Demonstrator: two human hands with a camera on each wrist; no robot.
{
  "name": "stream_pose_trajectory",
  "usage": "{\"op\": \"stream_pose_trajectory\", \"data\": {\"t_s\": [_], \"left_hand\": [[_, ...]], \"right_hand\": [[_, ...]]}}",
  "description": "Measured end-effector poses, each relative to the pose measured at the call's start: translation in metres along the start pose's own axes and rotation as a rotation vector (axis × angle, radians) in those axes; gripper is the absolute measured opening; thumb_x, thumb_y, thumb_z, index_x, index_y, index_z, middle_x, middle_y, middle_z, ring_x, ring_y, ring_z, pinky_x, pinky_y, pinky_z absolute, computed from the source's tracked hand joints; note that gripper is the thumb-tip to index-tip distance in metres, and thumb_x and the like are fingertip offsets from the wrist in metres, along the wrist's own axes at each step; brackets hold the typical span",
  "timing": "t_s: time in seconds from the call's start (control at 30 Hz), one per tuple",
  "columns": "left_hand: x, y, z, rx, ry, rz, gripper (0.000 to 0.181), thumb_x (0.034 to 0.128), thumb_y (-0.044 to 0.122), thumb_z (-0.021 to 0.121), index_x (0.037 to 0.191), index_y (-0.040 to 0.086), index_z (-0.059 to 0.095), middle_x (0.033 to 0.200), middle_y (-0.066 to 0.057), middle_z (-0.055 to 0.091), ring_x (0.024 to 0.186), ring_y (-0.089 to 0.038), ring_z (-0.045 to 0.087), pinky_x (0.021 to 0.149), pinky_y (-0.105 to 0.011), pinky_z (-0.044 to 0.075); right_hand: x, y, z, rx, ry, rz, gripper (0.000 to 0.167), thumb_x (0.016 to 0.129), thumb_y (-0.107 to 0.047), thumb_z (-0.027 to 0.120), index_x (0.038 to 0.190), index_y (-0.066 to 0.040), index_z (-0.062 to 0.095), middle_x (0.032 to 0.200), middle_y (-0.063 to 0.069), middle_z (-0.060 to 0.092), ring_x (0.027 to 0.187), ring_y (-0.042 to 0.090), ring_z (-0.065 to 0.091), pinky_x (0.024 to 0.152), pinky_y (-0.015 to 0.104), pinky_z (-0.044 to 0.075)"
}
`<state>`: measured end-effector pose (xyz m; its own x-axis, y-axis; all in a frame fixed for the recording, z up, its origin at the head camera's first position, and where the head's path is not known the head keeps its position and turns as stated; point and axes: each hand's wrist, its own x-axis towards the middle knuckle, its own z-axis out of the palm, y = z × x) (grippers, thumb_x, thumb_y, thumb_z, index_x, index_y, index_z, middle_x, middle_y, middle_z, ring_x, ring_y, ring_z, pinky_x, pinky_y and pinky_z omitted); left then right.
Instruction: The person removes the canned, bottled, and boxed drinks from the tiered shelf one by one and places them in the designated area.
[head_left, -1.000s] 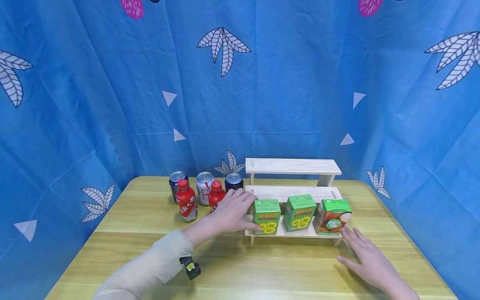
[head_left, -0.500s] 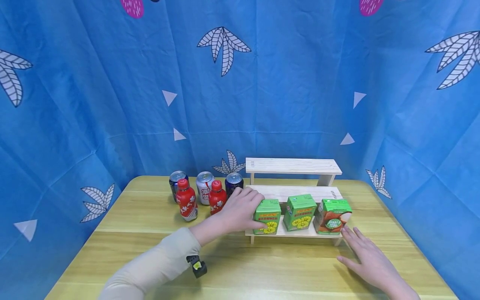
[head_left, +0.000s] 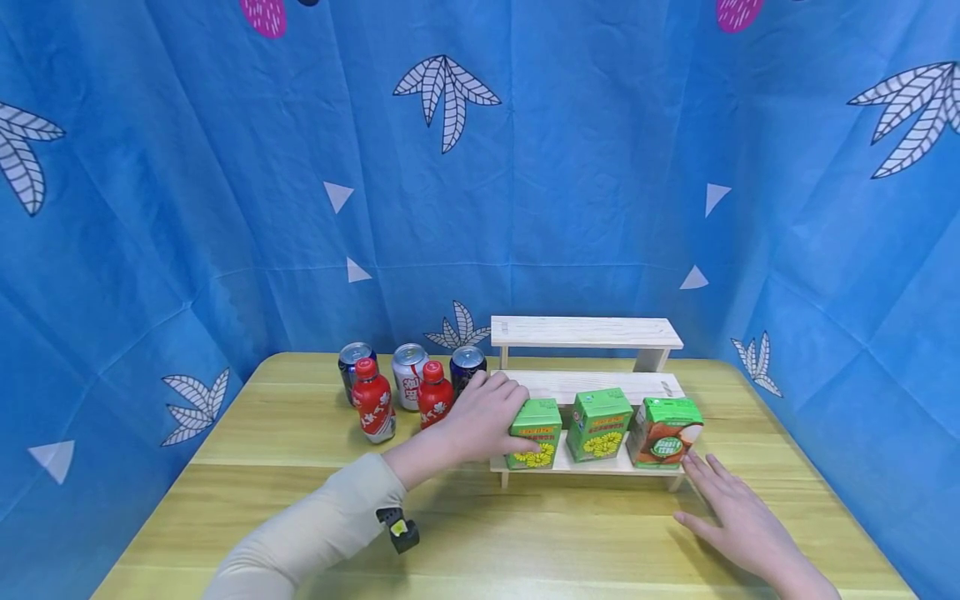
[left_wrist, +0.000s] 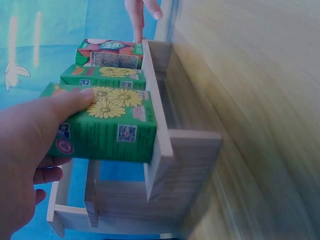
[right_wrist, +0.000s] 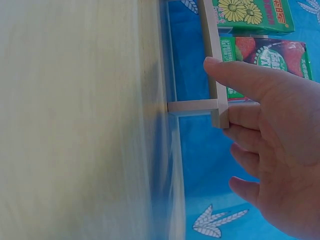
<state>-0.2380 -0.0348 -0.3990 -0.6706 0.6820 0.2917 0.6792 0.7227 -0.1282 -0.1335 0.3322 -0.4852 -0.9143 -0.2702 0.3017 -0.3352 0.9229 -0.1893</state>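
Observation:
My left hand (head_left: pixel 480 421) grips the leftmost green drink carton (head_left: pixel 542 435), which has yellow flowers on its front. In the left wrist view the thumb lies across the front of the carton (left_wrist: pixel 107 127); the fingertips behind it are partly hidden. That carton stands on the lowest step of a pale wooden tiered shelf (head_left: pixel 585 332). Beside it are a second flower carton (head_left: pixel 598 427) and a green-and-brown carton (head_left: pixel 666 435). My right hand (head_left: pixel 738 518), fingers extended, touches the right end of the lowest step near the green-and-brown carton.
Left of the shelf stand two red bottles (head_left: pixel 373 402) and three cans, one of them white (head_left: pixel 409 379). The shelf's two upper steps rise behind the cartons. A blue patterned curtain (head_left: pixel 585 208) surrounds the wooden table (head_left: pixel 570 542).
My left hand has shifted slightly right, its fingers coming farther over the leftmost carton. More of the second red bottle shows. The right hand has stayed in place.

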Motion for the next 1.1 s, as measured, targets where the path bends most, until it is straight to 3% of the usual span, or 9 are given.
{"op": "stream_pose_trajectory", "data": {"t_s": [0.13, 0.23, 0.5, 0.73, 1.1], "left_hand": [[0.001, -0.001, -0.002, -0.005, -0.001, 0.016, 0.061, 0.0792, 0.075, 0.057, 0.105, 0.02, 0.054, 0.098, 0.008, 0.058, 0.096, -0.013, 0.047, 0.087, -0.034, 0.035], [0.001, -0.001, -0.001, -0.002, 0.01, 0.028, 0.059, 0.0818, 0.075, 0.053, 0.105, 0.021, 0.054, 0.099, 0.008, 0.06, 0.096, -0.013, 0.048, 0.086, -0.034, 0.035], [-0.001, -0.003, -0.001, 0.014, 0.065, 0.03, 0.057, 0.0852, 0.075, 0.048, 0.106, 0.022, 0.056, 0.101, 0.01, 0.062, 0.1, -0.013, 0.05, 0.087, -0.034, 0.036], [-0.009, -0.007, -0.001, 0.032, 0.116, 0.026, 0.054, 0.0851, 0.073, 0.05, 0.104, 0.022, 0.056, 0.1, 0.009, 0.063, 0.101, -0.013, 0.049, 0.086, -0.034, 0.036], [-0.026, -0.018, -0.003, 0.056, 0.194, 0.034, 0.054, 0.0845, 0.072, 0.052, 0.106, 0.023, 0.058, 0.103, 0.008, 0.061, 0.096, -0.014, 0.046, 0.086, -0.034, 0.037]], "right_hand": [[0.0, -0.001, -0.001, 0.021, -0.033, 0.019, 0.078, 0.086, -0.042, 0.07, 0.144, 0.002, 0.042, 0.148, 0.025, 0.042, 0.15, 0.033, 0.016, 0.1, 0.002, -0.017], [0.0, -0.002, -0.002, 0.045, -0.064, 0.043, 0.079, 0.086, -0.043, 0.069, 0.145, 0.002, 0.04, 0.15, 0.024, 0.039, 0.141, 0.045, 0.031, 0.104, 0.006, -0.017], [0.001, -0.003, -0.004, 0.049, -0.08, 0.053, 0.08, 0.087, -0.044, 0.068, 0.145, 0.002, 0.04, 0.15, 0.025, 0.039, 0.139, 0.047, 0.034, 0.1, 0.004, -0.018], [0.0, -0.003, -0.004, 0.052, -0.081, 0.057, 0.079, 0.087, -0.044, 0.068, 0.146, 0.0, 0.039, 0.151, 0.024, 0.038, 0.139, 0.047, 0.034, 0.116, 0.02, -0.009], [0.001, -0.002, -0.003, 0.044, -0.066, 0.046, 0.079, 0.086, -0.043, 0.069, 0.145, 0.002, 0.04, 0.15, 0.024, 0.039, 0.141, 0.045, 0.031, 0.1, 0.003, -0.018]]}}
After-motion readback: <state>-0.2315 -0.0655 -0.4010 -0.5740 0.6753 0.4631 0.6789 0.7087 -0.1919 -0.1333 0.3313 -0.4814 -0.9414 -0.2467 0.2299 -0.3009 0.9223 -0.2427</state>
